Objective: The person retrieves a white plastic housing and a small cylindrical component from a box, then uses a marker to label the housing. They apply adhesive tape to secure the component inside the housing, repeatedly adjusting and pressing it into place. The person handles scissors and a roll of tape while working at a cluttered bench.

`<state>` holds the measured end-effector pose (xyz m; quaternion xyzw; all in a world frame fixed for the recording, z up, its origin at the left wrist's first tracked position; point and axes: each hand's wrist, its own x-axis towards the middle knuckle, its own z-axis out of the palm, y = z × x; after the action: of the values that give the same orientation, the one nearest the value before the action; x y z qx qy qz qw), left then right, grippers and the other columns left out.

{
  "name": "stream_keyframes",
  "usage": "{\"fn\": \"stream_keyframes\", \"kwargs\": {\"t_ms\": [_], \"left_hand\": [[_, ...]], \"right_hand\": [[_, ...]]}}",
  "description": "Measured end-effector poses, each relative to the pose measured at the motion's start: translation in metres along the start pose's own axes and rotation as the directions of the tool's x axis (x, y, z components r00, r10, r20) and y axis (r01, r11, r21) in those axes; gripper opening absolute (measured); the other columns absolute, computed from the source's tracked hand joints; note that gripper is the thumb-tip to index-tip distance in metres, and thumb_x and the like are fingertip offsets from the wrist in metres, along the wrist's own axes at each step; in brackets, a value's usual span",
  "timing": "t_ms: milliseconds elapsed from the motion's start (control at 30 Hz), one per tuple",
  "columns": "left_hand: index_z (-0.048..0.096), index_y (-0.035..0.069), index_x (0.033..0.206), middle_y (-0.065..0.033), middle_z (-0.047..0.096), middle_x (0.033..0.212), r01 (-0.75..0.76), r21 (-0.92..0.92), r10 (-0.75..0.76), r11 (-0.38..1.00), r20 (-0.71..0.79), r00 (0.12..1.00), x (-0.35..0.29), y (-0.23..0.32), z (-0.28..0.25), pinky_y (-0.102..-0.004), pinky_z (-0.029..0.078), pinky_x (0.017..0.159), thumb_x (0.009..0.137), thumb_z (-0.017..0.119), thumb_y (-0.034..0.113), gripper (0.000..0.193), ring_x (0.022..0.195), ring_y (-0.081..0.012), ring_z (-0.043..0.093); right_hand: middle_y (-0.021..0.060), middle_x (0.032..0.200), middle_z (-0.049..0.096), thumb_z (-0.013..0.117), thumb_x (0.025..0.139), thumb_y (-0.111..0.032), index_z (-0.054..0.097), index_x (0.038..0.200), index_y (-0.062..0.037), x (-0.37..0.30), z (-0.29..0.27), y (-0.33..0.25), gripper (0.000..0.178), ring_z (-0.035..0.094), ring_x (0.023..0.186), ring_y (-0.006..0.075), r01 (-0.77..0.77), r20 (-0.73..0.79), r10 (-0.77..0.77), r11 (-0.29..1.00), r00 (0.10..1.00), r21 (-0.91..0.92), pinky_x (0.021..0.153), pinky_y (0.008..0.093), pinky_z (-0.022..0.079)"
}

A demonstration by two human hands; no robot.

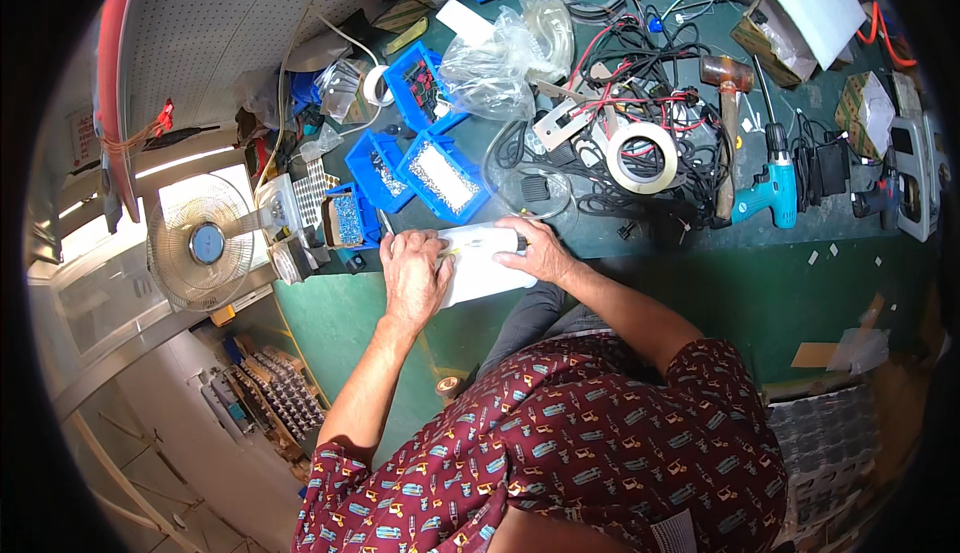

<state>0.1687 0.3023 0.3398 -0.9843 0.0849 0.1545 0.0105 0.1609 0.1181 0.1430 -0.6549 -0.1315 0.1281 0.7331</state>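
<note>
A white, flat-sided piece [485, 278], perhaps a plastic housing, lies across the near edge of the bench, tilted toward me. Strong light washes out its upper face, and its exact kind is unclear. My left hand [412, 271] grips its left end, fingers bent over the top. At the opposite end my right hand [541, 253] is closed around the edge, with a small dark part [521, 243] by its fingers. Just beyond the hands sit blue bins [455, 215] of small metal parts, one of them holding bright screw-like pieces.
Tangled black and red cables [600, 83], a tape roll [672, 158], a mallet [727, 75] and a teal power drill [780, 188] cover the right of the green bench [640, 237]. Clear plastic bags [490, 78] lie at the back. A fan [205, 243] stands left.
</note>
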Motion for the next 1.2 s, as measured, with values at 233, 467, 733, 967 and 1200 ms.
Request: {"fn": "stream_keyframes", "kwargs": {"t_ms": [233,467,733,967,1200], "left_hand": [[0.072,0.005,0.103,-0.0102,0.067,0.117,0.010,-0.037,-0.009,0.999,0.032,0.999,0.0045,-0.0021,-0.0017,-0.0452,0.043,0.094,0.079,0.075,0.013,0.026,0.108,-0.0315,0.058],[0.072,0.007,0.101,-0.0097,0.067,0.117,-0.001,-0.045,0.002,0.999,0.026,1.000,0.0040,-0.0041,-0.0006,-0.0459,0.043,0.094,0.079,0.074,0.012,0.023,0.109,-0.0309,0.058],[0.073,0.008,0.099,-0.0092,0.068,0.116,-0.001,-0.031,0.002,1.000,0.022,1.000,0.0031,-0.0049,0.0022,-0.0463,0.043,0.094,0.079,0.074,0.012,0.020,0.108,-0.0302,0.059],[0.074,0.009,0.097,-0.0082,0.069,0.115,0.006,-0.037,-0.006,0.999,0.021,1.000,0.0041,-0.0050,0.0023,-0.0460,0.043,0.094,0.079,0.075,0.013,0.019,0.108,-0.0297,0.059],[0.074,0.009,0.097,-0.0077,0.069,0.114,0.014,-0.036,-0.013,0.999,0.020,1.000,0.0038,-0.0060,0.0031,-0.0458,0.043,0.095,0.079,0.075,0.014,0.018,0.107,-0.0293,0.059]], "right_hand": [[0.0198,0.117,0.066,0.084,0.076,-0.031,0.063,0.121,-0.0018,-0.0016,0.0029,0.0014,0.057,0.063,0.110,0.0367,-0.012,-0.013,0.012,1.000,1.000,-0.003,0.099,0.0436,0.048],[0.0194,0.117,0.066,0.084,0.077,-0.030,0.062,0.122,-0.0021,-0.0008,0.0025,-0.0018,0.057,0.063,0.110,0.0365,-0.002,-0.010,0.002,1.000,1.000,-0.030,0.097,0.0435,0.049],[0.0198,0.118,0.066,0.084,0.077,-0.031,0.062,0.122,-0.0024,-0.0004,0.0025,-0.0027,0.057,0.063,0.110,0.0370,0.002,-0.005,-0.002,1.000,1.000,-0.025,0.096,0.0434,0.049],[0.0202,0.120,0.066,0.084,0.078,-0.032,0.062,0.123,-0.0025,0.0002,0.0010,-0.0054,0.058,0.063,0.113,0.0366,-0.018,0.002,0.018,1.000,1.000,-0.020,0.099,0.0435,0.049],[0.0206,0.121,0.065,0.084,0.077,-0.033,0.062,0.124,-0.0027,-0.0009,0.0046,0.0004,0.060,0.062,0.114,0.0371,-0.027,0.005,0.027,1.000,1.000,-0.013,0.100,0.0440,0.048]]}}
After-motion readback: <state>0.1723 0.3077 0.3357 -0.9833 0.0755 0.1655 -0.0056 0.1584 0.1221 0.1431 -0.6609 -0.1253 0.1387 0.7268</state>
